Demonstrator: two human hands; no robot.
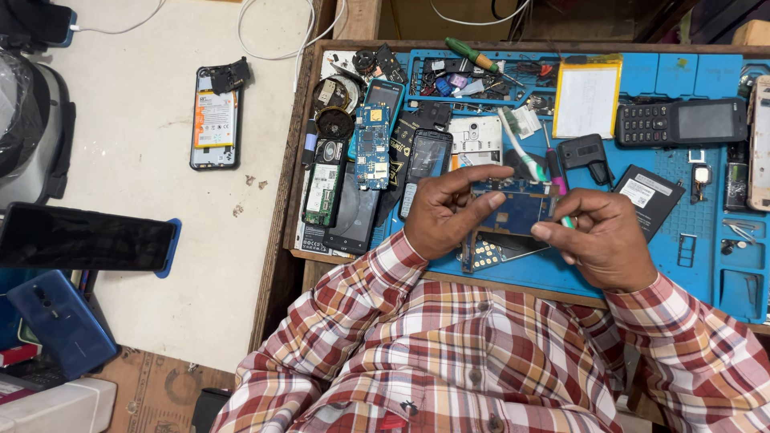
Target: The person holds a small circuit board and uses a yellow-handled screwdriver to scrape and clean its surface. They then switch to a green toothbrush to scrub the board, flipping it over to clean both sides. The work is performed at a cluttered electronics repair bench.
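I hold a small blue phone circuit board (520, 207) between both hands above a blue work mat (706, 240). My left hand (445, 210) pinches the board's left edge with thumb and fingers. My right hand (603, 239) grips its right edge. A toothbrush with a white and green handle (521, 148) lies just behind the board, its lower end hidden by my right hand. Below the board lies a keypad part (489, 254). Both sleeves are red and white plaid.
The mat is crowded with opened phones (425, 164), boards (371, 146), a battery (648, 195), a black keypad phone (682, 122), a yellow-edged battery (587, 99) and a green screwdriver (473, 56). On the white table at left lie an opened phone (215, 119) and a dark phone (84, 236).
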